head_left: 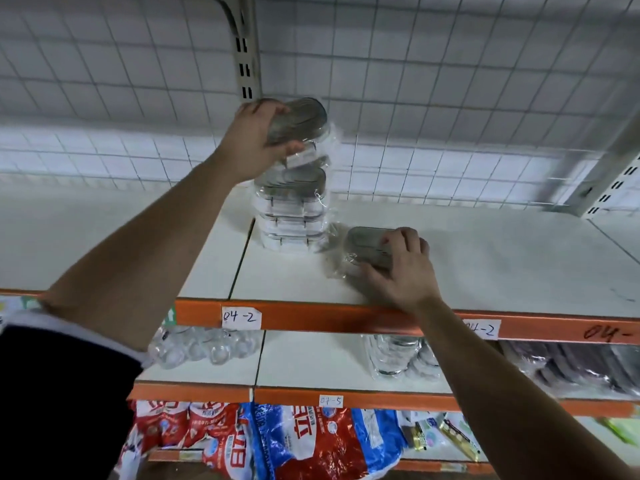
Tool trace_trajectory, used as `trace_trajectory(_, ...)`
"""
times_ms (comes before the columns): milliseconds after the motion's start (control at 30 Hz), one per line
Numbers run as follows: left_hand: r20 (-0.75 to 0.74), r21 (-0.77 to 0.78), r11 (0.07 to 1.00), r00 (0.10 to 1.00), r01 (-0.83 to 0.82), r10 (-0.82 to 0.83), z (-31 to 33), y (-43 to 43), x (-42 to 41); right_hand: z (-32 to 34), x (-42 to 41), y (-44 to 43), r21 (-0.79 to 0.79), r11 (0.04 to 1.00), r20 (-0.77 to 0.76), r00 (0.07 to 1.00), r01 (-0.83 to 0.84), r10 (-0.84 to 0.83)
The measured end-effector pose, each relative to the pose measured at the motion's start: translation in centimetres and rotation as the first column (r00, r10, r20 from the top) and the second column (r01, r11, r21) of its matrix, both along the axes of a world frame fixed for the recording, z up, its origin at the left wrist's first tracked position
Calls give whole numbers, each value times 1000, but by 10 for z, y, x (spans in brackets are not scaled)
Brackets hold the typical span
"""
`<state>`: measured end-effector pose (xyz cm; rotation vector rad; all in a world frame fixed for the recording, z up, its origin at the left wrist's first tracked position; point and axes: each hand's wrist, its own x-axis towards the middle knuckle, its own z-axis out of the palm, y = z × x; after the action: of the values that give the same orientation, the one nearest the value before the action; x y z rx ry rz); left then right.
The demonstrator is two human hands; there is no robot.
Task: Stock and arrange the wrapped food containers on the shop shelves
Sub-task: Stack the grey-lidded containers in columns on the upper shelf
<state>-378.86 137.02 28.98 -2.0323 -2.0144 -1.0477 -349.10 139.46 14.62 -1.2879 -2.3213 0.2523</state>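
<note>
A stack of several plastic-wrapped metal food containers (293, 216) stands on the top white shelf (485, 265), near the seam between two shelf boards. My left hand (256, 140) grips another wrapped container (304, 116) tilted at the top of that stack. To the right of the stack, a single wrapped container (367, 245) lies flat on the shelf, and my right hand (398, 268) grips it from the near side, fingers over its lid.
An orange shelf edge (311, 317) carries paper labels. The shelf below holds clear wrapped glassware (204, 348) and more wrapped containers (398, 355). Red and blue bags (277, 441) fill the lowest shelf. A wire grid (415, 98) and a slotted upright (247, 46) back the shelves.
</note>
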Motion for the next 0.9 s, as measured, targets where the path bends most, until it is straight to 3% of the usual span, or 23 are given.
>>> trace_trajectory(133,51,-61,994,995,91,-88,7,39,-13,1,1,-2,1,1000,-16,1000,-5,5)
trace_trajectory(267,-28,-294,951,994,90,-103,4,65,-27,0,0,-1,28,1000,-37,999,-6,7)
trace_trajectory(367,-95,-342,939,993,34,-71,5,73,-35,-2,-1,1,43,999,-37,999,-11,13)
trace_trajectory(467,-207,-219,976,977,-8,-38,2,72,-32,-2,-1,2,34,999,-42,999,-16,17)
trace_trajectory(533,-207,-107,992,978,-60,36,-3,66,-25,-2,-1,3,8,1000,-36,999,-23,24)
trace_trajectory(633,-202,-79,993,977,-85,67,-10,54,-17,-3,0,3,-36,999,-50,998,-34,32)
trace_trajectory(767,-35,105,990,994,-95,99,-22,18,-1,-5,0,3,-39,999,-72,997,-3,0)
trace_trajectory(900,8,352,922,985,-163,172,-55,-34,22,-7,0,4,13,1000,-8,1000,25,-25)
